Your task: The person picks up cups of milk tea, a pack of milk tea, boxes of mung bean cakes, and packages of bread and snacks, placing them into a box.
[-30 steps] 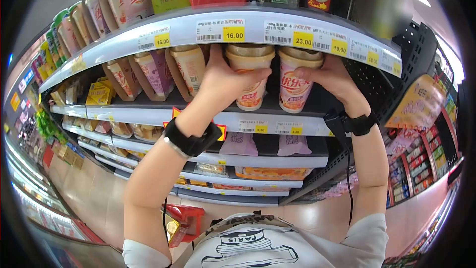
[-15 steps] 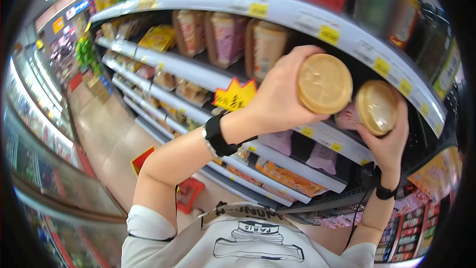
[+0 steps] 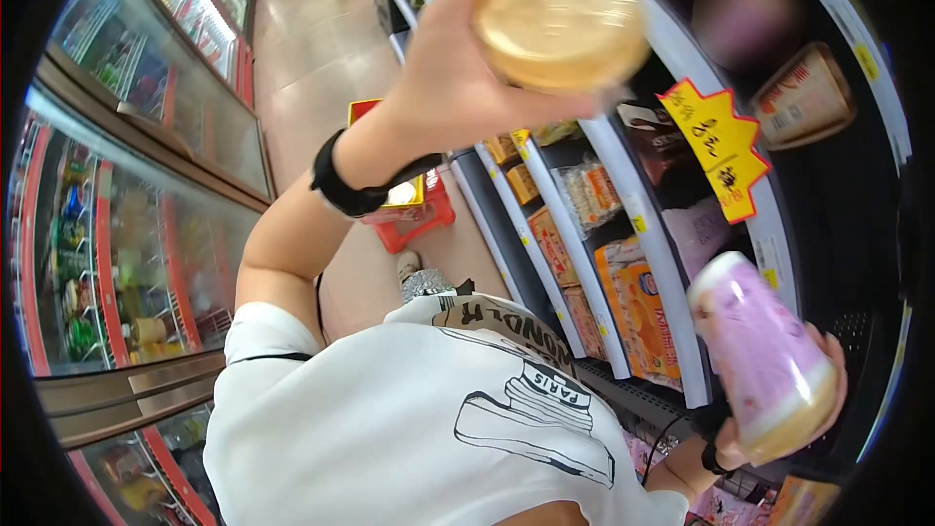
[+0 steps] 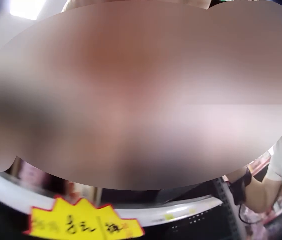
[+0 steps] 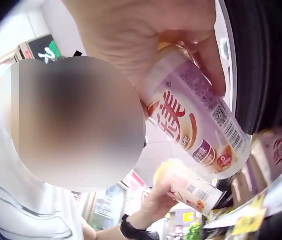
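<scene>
One gold-lidded milk tea cup (image 3: 560, 19) is in the left hand (image 3: 443, 68), and one purple milk tea cup (image 3: 765, 360) is in the right hand (image 5: 131, 35). The left hand has its fingers bent round its cup, up high, and the round lid faces the head camera. The right hand grips the lid end of the purple cup, which is tipped over on a slant. Each hand is full.

Both cups are up off the shelves (image 3: 672, 302), so the picking-up part looks all done for these two. The putting-down part looks not done: no shelf holds either cup up, and neither one is in the red plastic thing (image 3: 443, 209) on the floor. That red thing is near a foot (image 3: 409, 263), and it is too small to tell just what it is.

Between the two cups, a spiky yellow sign (image 3: 726, 151) is on the shelf edge. One more pack (image 3: 804, 102) sits on the shelf past the sign. Most of the left wrist view is a big blur, so it does not help to tell how the left fingers sit.
</scene>
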